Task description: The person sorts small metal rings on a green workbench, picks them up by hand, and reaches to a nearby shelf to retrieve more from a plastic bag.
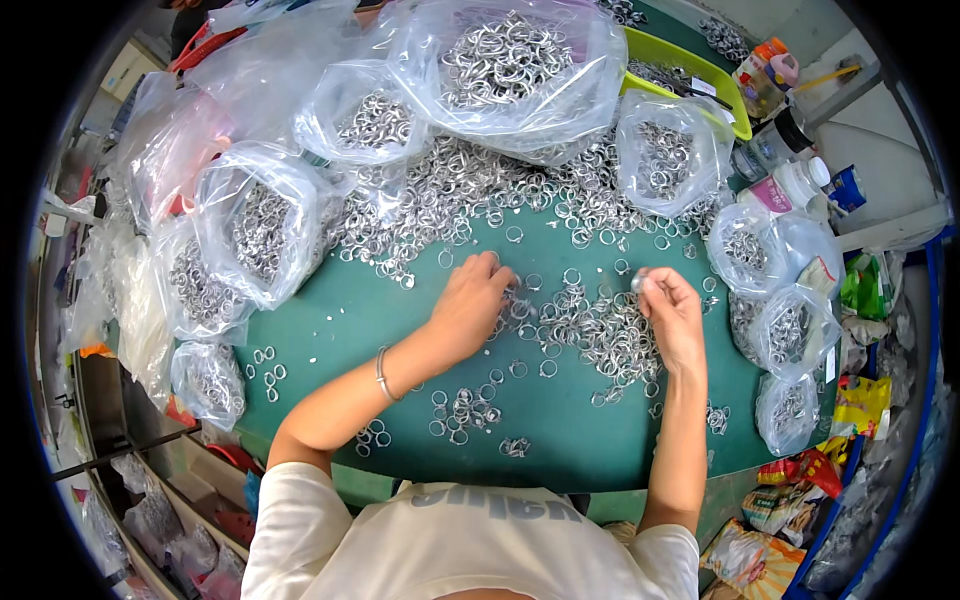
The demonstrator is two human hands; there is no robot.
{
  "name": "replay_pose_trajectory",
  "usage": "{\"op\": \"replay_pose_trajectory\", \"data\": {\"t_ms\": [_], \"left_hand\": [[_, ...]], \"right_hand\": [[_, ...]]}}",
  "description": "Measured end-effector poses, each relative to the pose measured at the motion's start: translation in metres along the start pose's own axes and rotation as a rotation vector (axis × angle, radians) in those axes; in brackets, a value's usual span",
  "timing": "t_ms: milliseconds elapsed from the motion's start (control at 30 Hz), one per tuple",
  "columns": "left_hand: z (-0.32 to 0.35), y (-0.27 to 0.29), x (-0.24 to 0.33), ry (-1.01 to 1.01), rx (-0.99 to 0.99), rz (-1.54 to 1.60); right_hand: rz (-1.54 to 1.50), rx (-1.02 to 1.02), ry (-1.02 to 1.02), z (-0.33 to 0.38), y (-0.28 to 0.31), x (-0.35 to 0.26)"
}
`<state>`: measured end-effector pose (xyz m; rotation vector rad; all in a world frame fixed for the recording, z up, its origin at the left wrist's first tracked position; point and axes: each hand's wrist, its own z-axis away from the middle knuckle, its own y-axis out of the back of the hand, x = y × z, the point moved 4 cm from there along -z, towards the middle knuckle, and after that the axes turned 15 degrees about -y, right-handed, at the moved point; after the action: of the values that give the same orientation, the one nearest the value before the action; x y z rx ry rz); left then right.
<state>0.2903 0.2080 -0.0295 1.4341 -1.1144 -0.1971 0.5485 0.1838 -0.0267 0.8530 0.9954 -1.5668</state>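
Hundreds of silver-coloured rings (pixel 470 180) cover much of a green table (pixel 350 300), massed in a thick bank along its far side and gathered in a looser pile (pixel 610 335) right of its middle, where a person in a pale T-shirt (pixel 440 545) sits at the near edge. At the pile's right side, the person's right hand (pixel 672 308) pinches what looks like a single ring (pixel 637 284) between thumb and fingertips. The left hand (pixel 468 300), below it a metal bangle (pixel 381 372), reaches knuckles-up to the pile's left side, its fingers curled over rings there; blur hides whether they grip one. Small clusters (pixel 465 412) lie closer to the near edge, and a few rings sit apart toward the left edge. Clear plastic bags filled with rings frame the scene: a large bag (pixel 540 138) at the far edge, an open bag (pixel 308 240) toward the left, smaller bags (pixel 826 325) down the right edge. Near the far right corner are a lime-green tray (pixel 742 122) and a white bottle (pixel 795 187).
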Motion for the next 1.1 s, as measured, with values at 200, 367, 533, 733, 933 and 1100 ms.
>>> {"op": "replay_pose_trajectory", "data": {"t_ms": [200,367,533,733,933,1100], "left_hand": [[-0.002,0.016,0.010,-0.024,0.010,0.082],[-0.028,-0.008,0.005,0.002,0.086,-0.049],[-0.045,-0.017,-0.014,0.060,0.194,-0.114],[-0.039,-0.009,-0.039,0.054,0.278,0.093],[-0.021,-0.004,-0.020,0.574,0.257,1.554],[0.013,-0.015,0.016,0.848,0.229,1.955]], "right_hand": [[-0.716,-0.324,-0.198,-0.004,0.004,-0.011],[0.095,0.039,-0.254,-0.043,0.008,-0.008],[1.174,0.498,0.391,-0.056,-0.031,-0.012],[0.008,-0.115,-0.030,-0.033,-0.026,-0.016],[-0.840,-0.371,-0.352,-0.004,-0.042,0.007],[-0.758,-0.258,-0.405,0.018,-0.073,0.022]]}}
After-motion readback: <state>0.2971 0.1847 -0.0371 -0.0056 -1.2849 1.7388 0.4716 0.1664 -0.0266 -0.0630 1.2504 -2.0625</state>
